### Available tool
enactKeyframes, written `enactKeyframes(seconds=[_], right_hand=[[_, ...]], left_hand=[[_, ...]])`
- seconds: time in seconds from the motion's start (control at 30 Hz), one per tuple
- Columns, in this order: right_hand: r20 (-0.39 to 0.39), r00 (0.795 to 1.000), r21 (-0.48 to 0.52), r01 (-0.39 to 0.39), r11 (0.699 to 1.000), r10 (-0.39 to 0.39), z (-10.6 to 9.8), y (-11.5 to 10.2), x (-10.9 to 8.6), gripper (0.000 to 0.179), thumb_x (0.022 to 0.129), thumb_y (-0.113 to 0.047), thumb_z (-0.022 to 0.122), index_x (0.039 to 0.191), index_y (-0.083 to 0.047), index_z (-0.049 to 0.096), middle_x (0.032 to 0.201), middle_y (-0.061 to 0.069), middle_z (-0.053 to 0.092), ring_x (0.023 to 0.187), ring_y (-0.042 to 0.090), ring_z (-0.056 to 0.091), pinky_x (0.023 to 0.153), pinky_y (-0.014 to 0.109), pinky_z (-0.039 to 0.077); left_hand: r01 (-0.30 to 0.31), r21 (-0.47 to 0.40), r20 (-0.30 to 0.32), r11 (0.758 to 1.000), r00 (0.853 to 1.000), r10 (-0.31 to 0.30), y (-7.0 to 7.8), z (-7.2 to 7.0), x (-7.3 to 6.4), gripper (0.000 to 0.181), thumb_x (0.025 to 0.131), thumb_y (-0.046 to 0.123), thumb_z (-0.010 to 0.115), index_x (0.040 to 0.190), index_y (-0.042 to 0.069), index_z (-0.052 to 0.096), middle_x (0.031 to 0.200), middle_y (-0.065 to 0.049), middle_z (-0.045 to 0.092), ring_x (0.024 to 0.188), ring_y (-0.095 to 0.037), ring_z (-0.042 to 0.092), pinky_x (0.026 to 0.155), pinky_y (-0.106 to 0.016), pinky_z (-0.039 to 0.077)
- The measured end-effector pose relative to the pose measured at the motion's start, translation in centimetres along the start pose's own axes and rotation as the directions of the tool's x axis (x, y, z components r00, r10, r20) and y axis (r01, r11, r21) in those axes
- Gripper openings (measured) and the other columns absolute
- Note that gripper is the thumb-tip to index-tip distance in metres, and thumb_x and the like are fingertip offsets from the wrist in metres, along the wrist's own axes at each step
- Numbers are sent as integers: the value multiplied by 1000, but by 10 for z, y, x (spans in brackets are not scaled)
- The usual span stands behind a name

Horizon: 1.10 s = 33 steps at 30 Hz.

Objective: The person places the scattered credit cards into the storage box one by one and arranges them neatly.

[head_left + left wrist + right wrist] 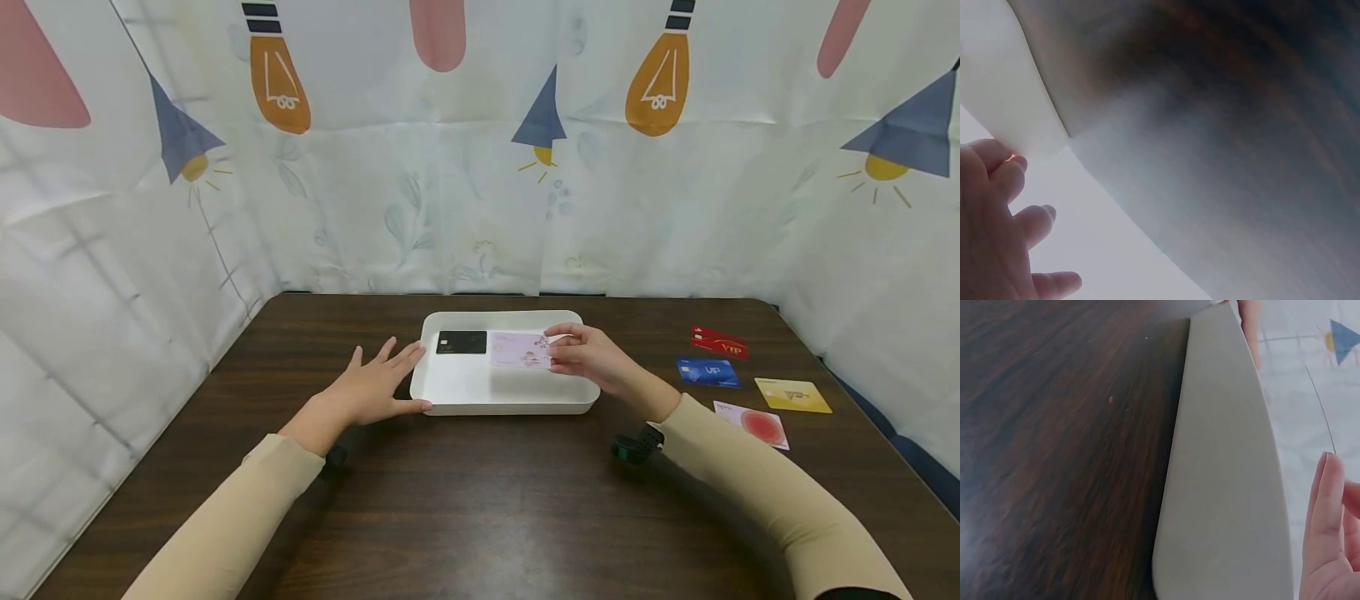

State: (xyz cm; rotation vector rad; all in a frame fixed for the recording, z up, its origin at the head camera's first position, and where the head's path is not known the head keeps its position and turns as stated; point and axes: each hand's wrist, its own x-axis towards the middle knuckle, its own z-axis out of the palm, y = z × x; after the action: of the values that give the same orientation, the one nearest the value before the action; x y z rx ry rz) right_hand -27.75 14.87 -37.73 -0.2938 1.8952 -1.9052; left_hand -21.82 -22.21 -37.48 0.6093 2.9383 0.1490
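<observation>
I am looking down on a dark wood-grain tabletop (480, 508), with white fabric (465, 208) hanging around it, printed with lamps and bulbs. Toward the right, a red card (720, 342), a blue card (708, 372), a yellow card (792, 395) and a card with a red circle (757, 427) are lying on the wood. My right wrist view is facing the outer wall of the white tray (457, 387), which is hiding the cards inside. The right hand (592, 358) is covering the right end of the pink card (517, 350), and I cannot tell whether that card is touching the tray's floor. It is showing a pale pink face with darker floral print, lying flat within the tray, just beside a black card (461, 342). The right fingers are curling partway and gripping its right end; the left hand (371, 387) is holding nothing, its fingers spreading wide and touching the tray's left rim.
</observation>
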Motion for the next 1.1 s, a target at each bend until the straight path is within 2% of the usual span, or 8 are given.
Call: enactKeyframes(seconds=[0.13, 0.6, 0.8, 1.1], right_hand=[[-36, 999, 25, -14, 1000, 15, 10, 1, 8, 36, 102, 4, 58, 137, 5, 49, 99, 7, 62, 79, 15, 67, 78, 27, 60], [-78, 995, 44, -60, 997, 63, 38, 11, 30, 37, 102, 4, 57, 139, 4, 50, 100, 8, 60, 79, 14, 64, 74, 25, 59], [-56, 996, 22, -75, 997, 76, 45, 13, 38, 37, 101, 5, 57, 138, 5, 50, 101, 11, 59, 80, 14, 63, 75, 24, 59], [-23, 987, -13, -156, 988, 156, 56, 14, 49, 37, 102, 4, 57, 138, 6, 51, 112, 17, 58, 76, 13, 64, 72, 24, 59]], left_hand=[[1, 2, 2, 1000, 1000, -1, 1, -1, 0, 100, 93, 70, 59, 165, 11, 22, 169, -11, 23, 154, -43, 13, 112, -77, 6], [-2, 8, -7, 1000, 1000, 2, -1, 1, 0, 100, 92, 71, 58, 165, 12, 23, 169, -11, 23, 154, -43, 14, 112, -78, 8], [0, 9, -5, 1000, 1000, 0, -1, 1, 0, 100, 93, 70, 58, 165, 12, 23, 169, -11, 23, 154, -43, 14, 112, -78, 8], [0, 4, -5, 1000, 1000, 0, 0, 1, 0, 100, 92, 71, 59, 165, 12, 22, 169, -11, 23, 154, -43, 14, 112, -78, 8]])
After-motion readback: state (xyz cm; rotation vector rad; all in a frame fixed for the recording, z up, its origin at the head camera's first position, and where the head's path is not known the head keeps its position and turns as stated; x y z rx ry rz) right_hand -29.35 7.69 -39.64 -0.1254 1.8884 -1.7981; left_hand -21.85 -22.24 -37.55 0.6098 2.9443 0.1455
